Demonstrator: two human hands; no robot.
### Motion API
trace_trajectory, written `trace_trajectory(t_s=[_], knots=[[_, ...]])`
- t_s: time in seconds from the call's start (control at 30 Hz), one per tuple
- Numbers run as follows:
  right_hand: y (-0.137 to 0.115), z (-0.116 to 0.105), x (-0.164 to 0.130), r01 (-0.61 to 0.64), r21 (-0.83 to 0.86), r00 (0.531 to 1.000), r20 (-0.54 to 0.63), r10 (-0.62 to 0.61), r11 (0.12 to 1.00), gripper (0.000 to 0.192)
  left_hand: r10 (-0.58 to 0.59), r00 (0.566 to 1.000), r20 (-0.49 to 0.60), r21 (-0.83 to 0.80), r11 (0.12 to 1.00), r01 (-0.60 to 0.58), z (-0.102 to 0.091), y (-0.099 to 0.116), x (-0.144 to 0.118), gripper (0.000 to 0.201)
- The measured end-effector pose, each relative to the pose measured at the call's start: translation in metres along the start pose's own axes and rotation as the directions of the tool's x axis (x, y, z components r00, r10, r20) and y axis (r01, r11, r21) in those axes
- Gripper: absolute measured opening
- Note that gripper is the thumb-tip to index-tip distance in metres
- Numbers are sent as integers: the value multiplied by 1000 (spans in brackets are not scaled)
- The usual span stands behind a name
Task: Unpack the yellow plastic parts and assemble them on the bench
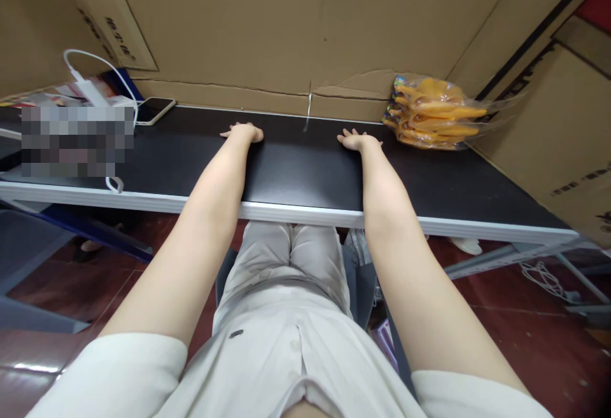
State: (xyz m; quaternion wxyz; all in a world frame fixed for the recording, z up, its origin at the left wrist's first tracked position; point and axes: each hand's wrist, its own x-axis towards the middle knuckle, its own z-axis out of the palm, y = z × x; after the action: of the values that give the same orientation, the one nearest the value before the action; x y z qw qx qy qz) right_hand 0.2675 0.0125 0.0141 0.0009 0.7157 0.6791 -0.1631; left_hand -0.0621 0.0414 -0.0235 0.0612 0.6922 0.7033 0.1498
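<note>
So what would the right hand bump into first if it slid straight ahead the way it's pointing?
Probably the cardboard wall behind the black table. The bag of orange things sits off to the side of the right hand. Its fingers are spread, so the exact spot is unclear.

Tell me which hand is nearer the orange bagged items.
The right hand: only a small gap separates it from the orange bagged items; the left hand is farther, nearer the phone.

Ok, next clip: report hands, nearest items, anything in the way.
Left hand and right hand: open, apparently resting on black tabletop. Orange packaged items: right of right hand, untouched. Phone: left of left hand, not between them.
</note>
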Motion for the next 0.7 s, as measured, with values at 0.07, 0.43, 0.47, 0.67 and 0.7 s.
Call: trace_trajectory(t_s=[0.07,0.43,0.47,0.67,0.7], knots=[[-2,3,-3,-8,6,998,-66,8,1000,68,-319,945,78,54,948,315,-2,14,-17,80],[8,2,-1,84,-11,990,-112,-84,996,67,-201,976,84,25,979,200,-7,6,-31,77],[7,2,-2,84,-14,990,-109,-85,996,67,-202,976,84,28,979,201,-7,7,-31,77],[6,3,0,92,-12,988,-126,-93,996,65,-179,980,83,35,984,176,-7,10,-33,77],[8,4,3,95,-6,986,-136,-95,995,65,-176,981,82,36,984,173,-7,9,-33,76]])
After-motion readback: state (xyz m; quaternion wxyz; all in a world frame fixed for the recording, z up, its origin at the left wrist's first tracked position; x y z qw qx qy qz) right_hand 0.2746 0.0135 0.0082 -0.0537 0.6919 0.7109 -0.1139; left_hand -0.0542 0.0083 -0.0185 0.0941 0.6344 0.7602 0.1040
